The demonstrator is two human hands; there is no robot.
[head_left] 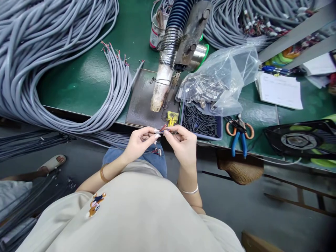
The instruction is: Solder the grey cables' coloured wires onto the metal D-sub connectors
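Observation:
Near the table's front edge, my left hand (pixel 141 142) pinches the end of a grey cable, where thin coloured wires (pixel 163 128) fan out. My right hand (pixel 182 142) is closed on the same wires from the other side, its fingertips almost meeting the left ones. Just beyond the fingertips stands a yellow clip-like piece (pixel 172 118) on a dark metal plate (pixel 140 99). Below my hands, a connector with wires (pixel 158 151) hangs over my lap. A purple tray (pixel 219 128) of small black tubes lies right of my hands.
Large grey cable bundles (pixel 19 70) fill the left side. A fume hose (pixel 168 52) comes down over the plate beside a solder spool (pixel 198 56). A plastic bag of metal connectors (pixel 210 87) overlaps the tray. Farther right are blue-handled pliers (pixel 238 140), papers (pixel 280 90) and a black fan (pixel 301 140).

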